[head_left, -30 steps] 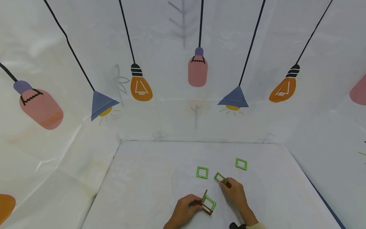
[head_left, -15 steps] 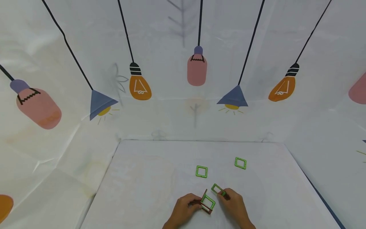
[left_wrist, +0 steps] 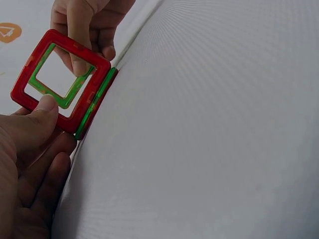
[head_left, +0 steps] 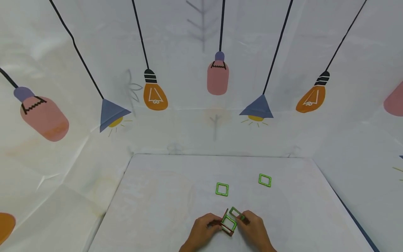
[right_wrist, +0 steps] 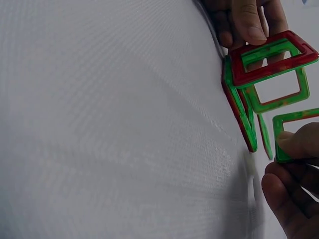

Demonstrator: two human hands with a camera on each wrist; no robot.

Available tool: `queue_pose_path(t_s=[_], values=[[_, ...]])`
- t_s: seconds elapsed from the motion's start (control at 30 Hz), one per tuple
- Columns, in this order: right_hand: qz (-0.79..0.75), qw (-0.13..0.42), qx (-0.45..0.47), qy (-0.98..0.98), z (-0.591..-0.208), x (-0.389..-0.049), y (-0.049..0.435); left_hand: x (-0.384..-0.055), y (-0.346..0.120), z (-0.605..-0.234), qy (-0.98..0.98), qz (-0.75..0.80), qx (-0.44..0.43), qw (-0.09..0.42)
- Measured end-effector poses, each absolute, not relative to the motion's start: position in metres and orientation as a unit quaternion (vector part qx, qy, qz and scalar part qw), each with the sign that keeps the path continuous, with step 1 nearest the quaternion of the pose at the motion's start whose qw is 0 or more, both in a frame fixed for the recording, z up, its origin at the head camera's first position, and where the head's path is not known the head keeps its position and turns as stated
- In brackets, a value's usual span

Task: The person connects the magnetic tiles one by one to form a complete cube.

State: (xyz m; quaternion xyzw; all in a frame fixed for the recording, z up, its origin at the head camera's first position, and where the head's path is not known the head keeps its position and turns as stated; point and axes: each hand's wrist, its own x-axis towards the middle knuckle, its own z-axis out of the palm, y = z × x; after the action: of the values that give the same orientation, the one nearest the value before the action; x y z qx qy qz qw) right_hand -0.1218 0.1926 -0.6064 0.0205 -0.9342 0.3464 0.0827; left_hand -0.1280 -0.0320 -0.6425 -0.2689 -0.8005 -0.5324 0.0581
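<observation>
My left hand (head_left: pixel 201 227) holds a small open structure of square magnetic tiles by its near side. In the left wrist view, its thumb presses on a red tile (left_wrist: pixel 31 62) standing upright. A green tile (left_wrist: pixel 96 103) lies flat at the foot of this one. Another upright tile rises at the structure's far side in the head view. Close by on the right, my right hand (head_left: pixel 255 227) pinches a green square tile (right_wrist: pixel 277 124) between thumb and fingers. The right wrist view shows a gap between that tile and the structure.
Two loose green square tiles lie flat on the white table, one (head_left: pixel 217 189) just beyond the hands and another (head_left: pixel 260 179) farther right. A white sheet printed with hanging lamps (head_left: pixel 218 78) surrounds the table's back and sides.
My right hand has brought its green tile left and nearer to me, close beside the structure. The left hand keeps its hold in about the same place.
</observation>
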Motion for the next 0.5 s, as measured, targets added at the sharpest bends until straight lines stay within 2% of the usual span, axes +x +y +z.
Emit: queue_pose_path(t_s=[0.5], values=[[0.354, 0.054, 0.026, -0.933, -0.6099, -0.1226, 0.19, -0.1287, -0.0326, -0.644, -0.799, -0.528, -0.276, 0.078]])
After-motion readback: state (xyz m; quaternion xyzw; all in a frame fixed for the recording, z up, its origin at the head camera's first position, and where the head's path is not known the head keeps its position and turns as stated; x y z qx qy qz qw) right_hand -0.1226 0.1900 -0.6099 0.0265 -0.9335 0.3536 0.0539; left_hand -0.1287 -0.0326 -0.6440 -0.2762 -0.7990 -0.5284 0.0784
